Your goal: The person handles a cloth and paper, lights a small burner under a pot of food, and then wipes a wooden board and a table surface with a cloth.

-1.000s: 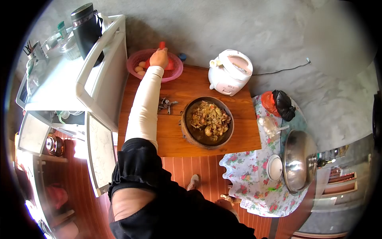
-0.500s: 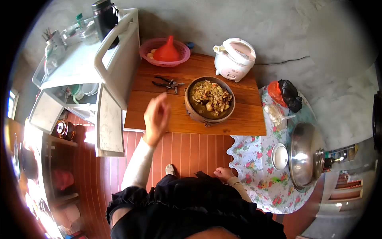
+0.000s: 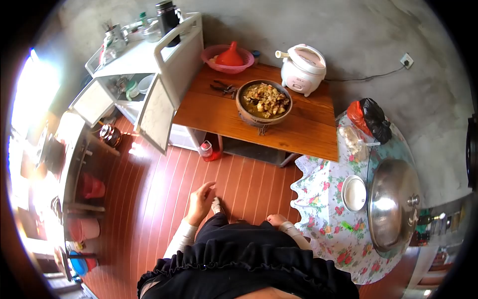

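Observation:
My left hand hangs over the floor in front of my body, its fingers loosely bent and apart, with nothing in it. My right hand is curled closed beside my black clothing, close to the flowered tablecloth, and no object shows in it. Beyond both hands stands a wooden table. A clay pot of chunky stew sits on it, apart from my hands. Pliers lie to the left of the pot. Behind it, to the right, is a white rice cooker.
A pink basket holds a red funnel. At left, a white cabinet has its doors open. On the flowered tablecloth at right are a white bowl, a large metal lid and plastic bags. A red-liquid bottle stands below the table.
My left hand has dropped from the table's front edge back toward my body. The view has shifted, showing more floor and the table's underside. My right hand stays closed by my side.

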`<state>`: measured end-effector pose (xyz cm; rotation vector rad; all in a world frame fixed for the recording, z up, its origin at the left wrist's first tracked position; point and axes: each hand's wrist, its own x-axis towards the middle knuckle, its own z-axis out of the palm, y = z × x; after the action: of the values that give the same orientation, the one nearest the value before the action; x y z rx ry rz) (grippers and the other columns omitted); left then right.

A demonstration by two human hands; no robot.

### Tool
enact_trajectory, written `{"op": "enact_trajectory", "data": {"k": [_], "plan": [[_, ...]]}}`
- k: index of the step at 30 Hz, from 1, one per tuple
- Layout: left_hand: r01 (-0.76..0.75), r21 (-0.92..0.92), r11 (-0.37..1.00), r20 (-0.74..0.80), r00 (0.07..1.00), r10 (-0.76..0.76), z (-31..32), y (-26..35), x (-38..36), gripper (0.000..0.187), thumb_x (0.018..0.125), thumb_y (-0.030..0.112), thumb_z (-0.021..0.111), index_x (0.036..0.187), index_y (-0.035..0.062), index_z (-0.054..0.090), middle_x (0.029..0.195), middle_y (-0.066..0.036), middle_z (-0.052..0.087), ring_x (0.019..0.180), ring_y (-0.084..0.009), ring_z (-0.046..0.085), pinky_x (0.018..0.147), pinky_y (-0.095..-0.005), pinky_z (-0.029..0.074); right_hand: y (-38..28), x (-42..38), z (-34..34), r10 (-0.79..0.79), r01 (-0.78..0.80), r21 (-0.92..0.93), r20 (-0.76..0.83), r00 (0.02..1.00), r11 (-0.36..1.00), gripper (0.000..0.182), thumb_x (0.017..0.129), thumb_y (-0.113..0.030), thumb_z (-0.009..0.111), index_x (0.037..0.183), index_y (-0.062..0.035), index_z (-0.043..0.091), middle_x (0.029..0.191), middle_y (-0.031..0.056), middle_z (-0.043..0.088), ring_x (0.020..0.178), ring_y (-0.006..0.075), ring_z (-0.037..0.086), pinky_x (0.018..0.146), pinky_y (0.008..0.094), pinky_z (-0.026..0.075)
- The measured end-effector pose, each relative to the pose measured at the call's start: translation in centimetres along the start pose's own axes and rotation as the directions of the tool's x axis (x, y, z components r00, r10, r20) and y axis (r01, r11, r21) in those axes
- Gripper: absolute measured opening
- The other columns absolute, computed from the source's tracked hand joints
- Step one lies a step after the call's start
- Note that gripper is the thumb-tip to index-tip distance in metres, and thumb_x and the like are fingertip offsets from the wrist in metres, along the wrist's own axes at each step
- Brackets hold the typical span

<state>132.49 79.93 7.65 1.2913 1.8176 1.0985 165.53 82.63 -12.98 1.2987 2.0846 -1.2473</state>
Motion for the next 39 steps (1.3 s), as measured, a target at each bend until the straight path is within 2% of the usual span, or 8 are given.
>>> {"op": "enact_trajectory", "data": {"k": [5, 7, 11, 16, 19, 33, 34, 39], "plan": [[-0.112, 0.003, 0.994, 0.067, 0.991, 0.112, -0.4, 6.4, -3.4, 0.023, 0.076, 0.005, 0.056, 0.099, 0.001, 0.055, 0.067, -0.01, 0.059, 0.058, -0.0154, 0.059, 0.056, -0.025, 0.047, -2.5, -1.2, -0.2, -0.11, 0.111, -0.057, 0.027, 0.994, 0.992, 0.035, 0.072, -0.041, 0.053, 0.07, -0.0067, 0.06, 0.072, 0.0162, 0.06, 0.071, 0.0307, 0.058, 0.062, 0.041, 0.044], [-0.288, -0.018, 0.958, 0.303, 0.911, 0.28, -1.7, 9.6, -3.9, 0.025, 0.074, 0.003, 0.057, 0.098, 0.0013, 0.056, 0.076, -0.011, 0.06, 0.066, -0.0201, 0.06, 0.057, -0.0278, 0.048, -2.0, -0.6, 0.8, -0.195, 0.195, -0.016, -0.037, 0.98, 0.981, 0.033, 0.073, -0.039, 0.053, 0.071, -0.0064, 0.06, 0.072, 0.0154, 0.06, 0.069, 0.0311, 0.058, 0.063, 0.0408, 0.044], [-0.644, -0.473, 0.601, 0.456, 0.405, 0.792, -3.4, 18.1, -5.6, 0.023, 0.071, 0.0, 0.054, 0.094, 0.0005, 0.057, 0.094, -0.015, 0.055, 0.09, -0.0286, 0.053, 0.077, -0.036, 0.044, -0.3, 0.5, 2.2, -0.01, 0.028, -0.114, 0.157, 0.988, 0.993, 0.032, 0.074, -0.039, 0.054, 0.082, -0.0091, 0.065, 0.083, 0.0123, 0.062, 0.081, 0.0277, 0.059, 0.071, 0.037, 0.045], [-0.388, -0.918, -0.083, -0.085, -0.011, 0.996, -4.4, 26.9, -12.6, 0.016, 0.07, 0.008, 0.052, 0.083, 0.0005, 0.056, 0.078, -0.011, 0.05, 0.077, -0.028, 0.05, 0.068, -0.0367, 0.04, -0.8, -1.5, 2.2, 0.117, -0.104, -0.101, 0.127, 0.985, 0.989, 0.032, 0.074, -0.038, 0.054, 0.082, -0.0088, 0.065, 0.083, 0.0124, 0.062, 0.082, 0.0273, 0.059, 0.072, 0.0366, 0.045], [-0.076, -0.995, -0.061, -0.073, 0.166, 0.983, -6.9, 25.9, -16.2, 0.022, 0.077, 0.017, 0.052, 0.076, -0.0051, 0.054, 0.078, -0.017, 0.052, 0.078, -0.0318, 0.05, 0.068, -0.0399, 0.04, -1.9, -2.3, 2.8, 0.173, -0.166, -0.078, 0.1, 0.98, 0.983, 0.032, 0.074, -0.038, 0.054, 0.083, -0.0086, 0.065, 0.084, 0.0125, 0.062, 0.082, 0.0271, 0.059, 0.072, 0.0363, 0.045], [-0.169, -0.937, -0.305, -0.308, -0.006, 0.951, -18.2, 21.7, -25.7, 0.021, 0.076, 0.016, 0.052, 0.073, -0.0045, 0.053, 0.074, -0.017, 0.051, 0.075, -0.0323, 0.049, 0.066, -0.0397, 0.039, -21.2, -3.7, 11.0, 0.066, -0.065, -0.106, 0.001, 0.998, 0.992, 0.026, 0.076, -0.028, 0.056, 0.086, -0.0055, 0.063, 0.084, 0.0121, 0.063, 0.08, 0.0231, 0.06, 0.072, 0.0316, 0.046], [-0.171, -0.934, -0.315, -0.318, -0.011, 0.948, -18.8, 21.3, -26.2, 0.021, 0.076, 0.016, 0.052, 0.073, -0.0044, 0.053, 0.074, -0.017, 0.051, 0.075, -0.0323, 0.049, 0.066, -0.0397, 0.039, -21.6, -3.8, 11.4, -0.035, 0.031, -0.144, -0.029, 0.999, 0.989, 0.024, 0.078, -0.026, 0.055, 0.09, -0.0056, 0.062, 0.066, 0.0092, 0.062, 0.053, 0.017, 0.059, 0.051, 0.03, 0.048], [-0.171, -0.912, -0.373, -0.372, -0.039, 0.927, -21.7, 19.9, -28.3, 0.02, 0.076, 0.016, 0.052, 0.072, -0.0042, 0.052, 0.072, -0.017, 0.051, 0.074, -0.0325, 0.049, 0.065, -0.0396, 0.038, -23.0, -4.8, 12.4, -0.016, 0.004, -0.221, -0.052, 0.998, 0.975, 0.024, 0.076, -0.026, 0.056, 0.087, -0.0052, 0.062, 0.07, 0.0095, 0.063, 0.061, 0.0204, 0.06, 0.061, 0.0312, 0.048]]}}
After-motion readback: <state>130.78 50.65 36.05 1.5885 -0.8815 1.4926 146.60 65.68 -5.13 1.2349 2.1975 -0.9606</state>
